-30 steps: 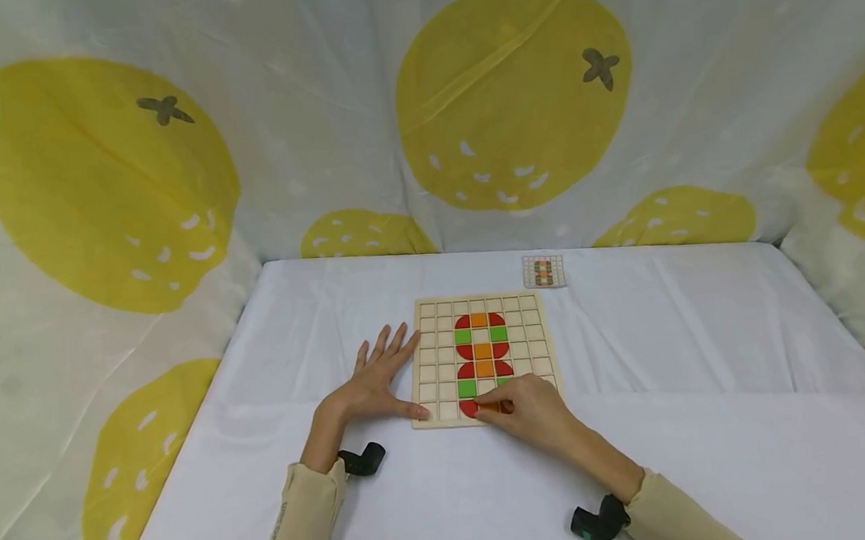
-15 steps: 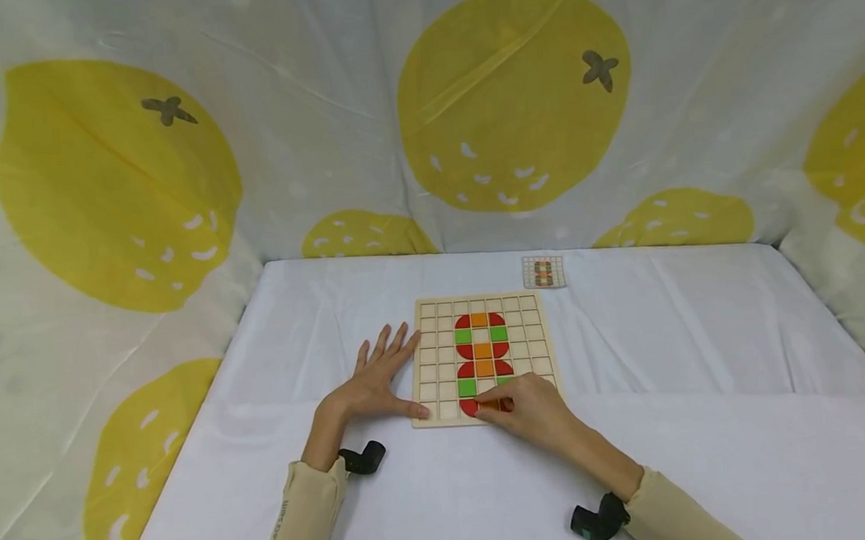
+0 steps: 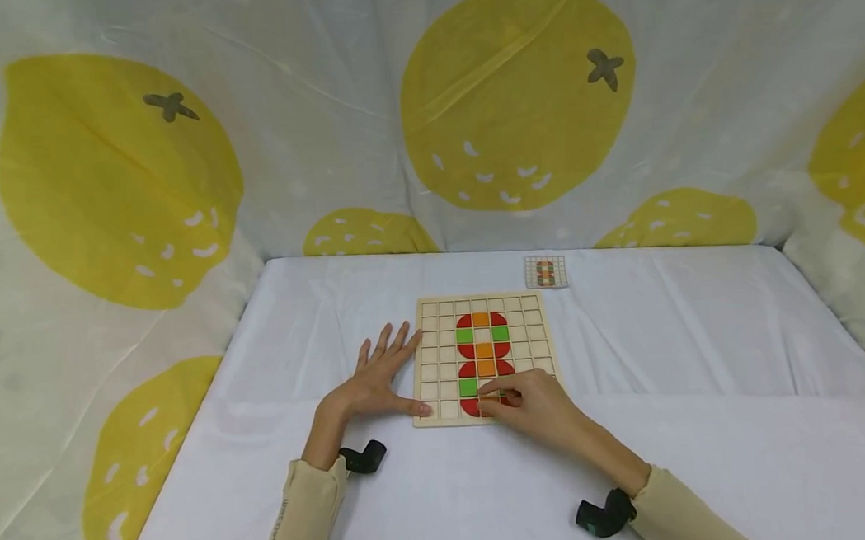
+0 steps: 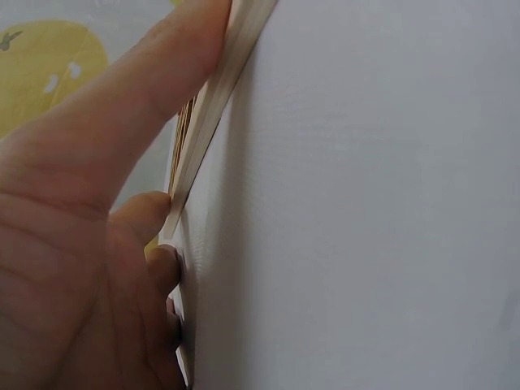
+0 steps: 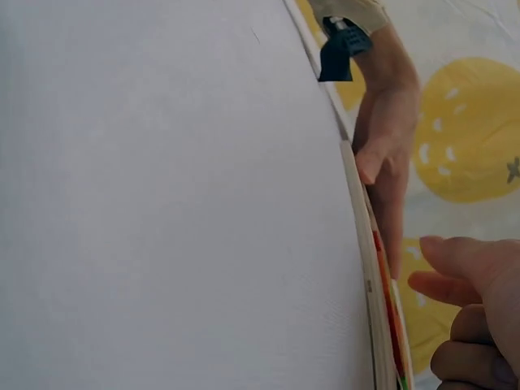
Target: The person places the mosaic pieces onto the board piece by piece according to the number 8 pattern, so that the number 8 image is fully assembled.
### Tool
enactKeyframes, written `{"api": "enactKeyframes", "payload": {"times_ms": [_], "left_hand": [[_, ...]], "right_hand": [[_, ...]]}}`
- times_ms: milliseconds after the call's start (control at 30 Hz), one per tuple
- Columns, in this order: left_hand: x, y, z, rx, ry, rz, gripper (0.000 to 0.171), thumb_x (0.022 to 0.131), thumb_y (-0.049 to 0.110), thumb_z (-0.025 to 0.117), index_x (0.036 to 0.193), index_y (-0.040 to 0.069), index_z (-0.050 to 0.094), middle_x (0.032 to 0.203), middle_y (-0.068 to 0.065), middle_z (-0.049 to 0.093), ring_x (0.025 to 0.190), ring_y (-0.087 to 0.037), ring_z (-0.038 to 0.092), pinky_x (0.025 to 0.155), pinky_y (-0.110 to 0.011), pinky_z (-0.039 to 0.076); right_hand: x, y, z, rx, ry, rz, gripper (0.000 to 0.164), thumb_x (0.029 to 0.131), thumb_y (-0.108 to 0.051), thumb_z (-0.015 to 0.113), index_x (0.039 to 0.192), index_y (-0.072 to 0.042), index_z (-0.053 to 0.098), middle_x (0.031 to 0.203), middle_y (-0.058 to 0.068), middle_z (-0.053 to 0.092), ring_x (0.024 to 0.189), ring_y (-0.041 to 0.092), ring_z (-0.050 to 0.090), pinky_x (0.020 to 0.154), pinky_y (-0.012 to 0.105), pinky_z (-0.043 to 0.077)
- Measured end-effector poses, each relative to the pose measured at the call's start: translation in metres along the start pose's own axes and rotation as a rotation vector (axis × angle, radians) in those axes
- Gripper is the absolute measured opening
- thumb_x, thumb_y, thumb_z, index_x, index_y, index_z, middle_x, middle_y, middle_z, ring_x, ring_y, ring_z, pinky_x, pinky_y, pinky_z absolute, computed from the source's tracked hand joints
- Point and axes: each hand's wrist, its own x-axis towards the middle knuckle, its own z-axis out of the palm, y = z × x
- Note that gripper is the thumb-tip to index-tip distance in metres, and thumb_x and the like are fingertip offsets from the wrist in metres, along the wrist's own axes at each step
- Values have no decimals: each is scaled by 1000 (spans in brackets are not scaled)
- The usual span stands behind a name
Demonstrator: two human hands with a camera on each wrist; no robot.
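A square wooden grid board (image 3: 435,309) lies on the white cloth, with red, orange and green tiles set in its middle columns. Its left edge is steadied by my left hand (image 3: 373,387): the thumb rests on the near corner and the spread fingers touch the side. Over the near rows is my right hand (image 3: 540,400), with a small gap between thumb and index finger and the other fingers curled. Nothing shows between those fingertips in the right wrist view. This hand partly hides a green tile and the near red tile (image 3: 471,407).
A small pattern card (image 3: 546,272) with a similar coloured figure lies beyond the board's far right corner. Behind the table hangs a cloth printed with yellow lemons (image 3: 518,91). Black wrist devices (image 3: 606,514) sit at both sleeves.
The right hand's thumb and index finger have parted slightly and lifted a little from the near row. The left hand has stayed in place.
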Motion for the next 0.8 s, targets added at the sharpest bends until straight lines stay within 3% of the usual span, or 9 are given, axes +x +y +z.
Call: {"api": "enactKeyframes", "payload": {"times_ms": [133,300,467,600,667,800], "left_hand": [[-2,0,1,1,-1,4,125,75,56,88,168,20,12,177,-6,-4,162,-34,-17,128,-63,-12],[-5,-1,0,3,7,4,126,75,56,88,168,20,12,177,-6,-4,162,-34,-16,128,-63,-13],[-7,-2,0,-12,17,11,125,75,54,88,168,19,12,177,-9,-3,162,-36,-15,127,-64,-12],[-9,0,-4,-37,24,19,117,81,51,85,168,16,14,176,-9,1,163,-36,-12,128,-64,-10],[-9,2,-8,-63,55,17,109,85,48,82,167,15,18,176,-9,7,164,-35,-6,130,-62,-6],[-9,7,-17,-72,188,25,93,93,41,77,164,10,27,173,-13,21,162,-38,11,130,-64,7]], "right_hand": [[0,2,-13,19,7,31,14,92,-28,80,102,-19,83,52,-13,26,49,0,24,51,18,19],[1,8,-35,3,-6,49,22,93,-25,79,111,-13,80,54,-11,29,50,2,26,50,18,20],[3,17,-60,-72,-14,66,29,95,-26,76,118,-9,77,58,-9,35,53,4,31,51,20,24],[3,25,-82,-151,-5,110,33,96,-28,75,122,-7,74,61,-5,43,56,8,38,52,21,29],[1,28,-93,-197,7,136,38,97,-30,74,127,-6,72,67,-3,51,58,10,43,53,22,32],[-3,30,-113,-287,39,162,52,99,-37,70,138,-4,63,89,4,65,66,14,52,54,25,40]]}}
